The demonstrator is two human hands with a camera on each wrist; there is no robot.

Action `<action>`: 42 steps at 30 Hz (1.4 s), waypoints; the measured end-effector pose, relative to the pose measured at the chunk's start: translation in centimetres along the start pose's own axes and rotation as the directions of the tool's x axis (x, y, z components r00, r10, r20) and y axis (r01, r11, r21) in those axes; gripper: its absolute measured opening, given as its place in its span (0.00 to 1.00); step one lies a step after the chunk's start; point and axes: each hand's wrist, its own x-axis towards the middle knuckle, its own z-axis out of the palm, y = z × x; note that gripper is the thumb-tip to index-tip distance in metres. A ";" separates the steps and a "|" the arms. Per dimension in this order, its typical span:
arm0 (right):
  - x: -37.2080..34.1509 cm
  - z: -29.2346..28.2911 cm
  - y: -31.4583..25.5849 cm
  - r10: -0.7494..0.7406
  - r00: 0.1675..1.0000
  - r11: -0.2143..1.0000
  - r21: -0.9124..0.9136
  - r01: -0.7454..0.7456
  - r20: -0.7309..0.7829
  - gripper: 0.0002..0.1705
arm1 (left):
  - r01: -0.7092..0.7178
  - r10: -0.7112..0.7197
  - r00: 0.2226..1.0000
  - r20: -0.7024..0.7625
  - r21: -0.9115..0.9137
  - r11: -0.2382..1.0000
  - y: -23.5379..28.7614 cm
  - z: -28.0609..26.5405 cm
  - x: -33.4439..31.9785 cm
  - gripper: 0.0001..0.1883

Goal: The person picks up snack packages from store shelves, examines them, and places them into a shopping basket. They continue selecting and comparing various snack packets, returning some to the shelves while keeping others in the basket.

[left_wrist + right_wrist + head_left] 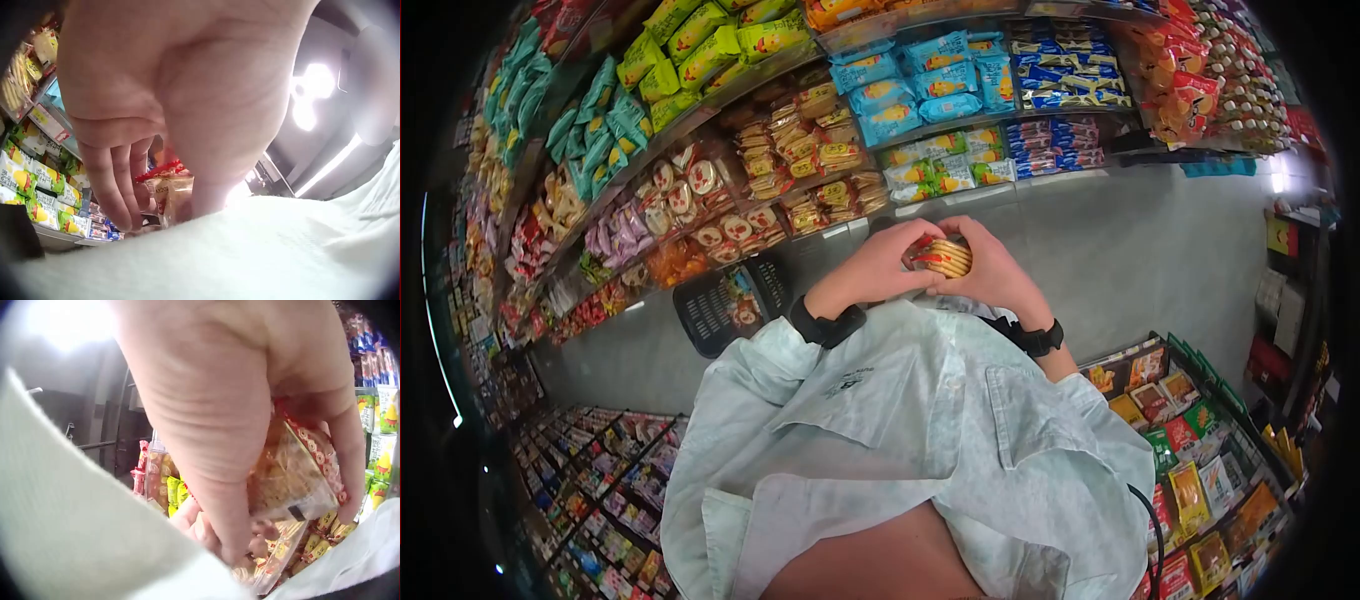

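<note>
A small clear packet of round golden biscuits [948, 259] with red printing is held in front of the chest. My left hand [892, 262] grips it from the left, fingers curled round its far side. From the right, my right hand [992, 272] grips the same packet, thumb at the near edge. The left wrist view shows part of the packet [178, 199] between thumb and fingers, mostly hidden by the palm. In the right wrist view, its clear wrapper [290, 472] has a red patterned band and a small black mark.
A dark shopping basket [700, 318] with packets inside stands on the grey floor [1120, 240] to the left. Ahead, tiered shelves hold blue bags [948, 78], green bags [710, 58] and wrapped snacks [800, 145]. A low rack of packets [1190, 490] stands behind on the right.
</note>
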 end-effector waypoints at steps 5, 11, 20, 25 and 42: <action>-0.3 0.8 0.7 0.057 0.994 0.990 0.136 -0.043 -0.098 0.46 | 0.109 -0.115 0.980 -0.160 -0.048 0.993 -1.6 -2.1 -1.3 0.29; -1.1 0.0 1.9 0.205 0.961 0.969 0.174 -0.172 -0.188 0.33 | 0.038 -0.094 0.813 -0.574 -0.109 0.993 -9.1 -11.8 0.5 0.29; -0.1 4.6 -0.6 0.382 0.859 0.917 0.257 -0.306 -0.340 0.27 | 0.175 0.049 0.769 -0.638 0.283 0.943 -19.9 -20.5 6.6 0.34; 0.4 7.3 -1.5 0.468 0.789 0.879 0.305 -0.367 -0.397 0.25 | 0.292 -0.018 0.849 -0.528 0.440 0.849 -18.3 -21.2 7.7 0.30; 4.7 4.5 -1.2 0.334 0.872 0.936 0.235 -0.262 -0.358 0.21 | 0.122 0.227 0.869 -0.440 0.635 0.763 -15.5 -20.7 5.2 0.24</action>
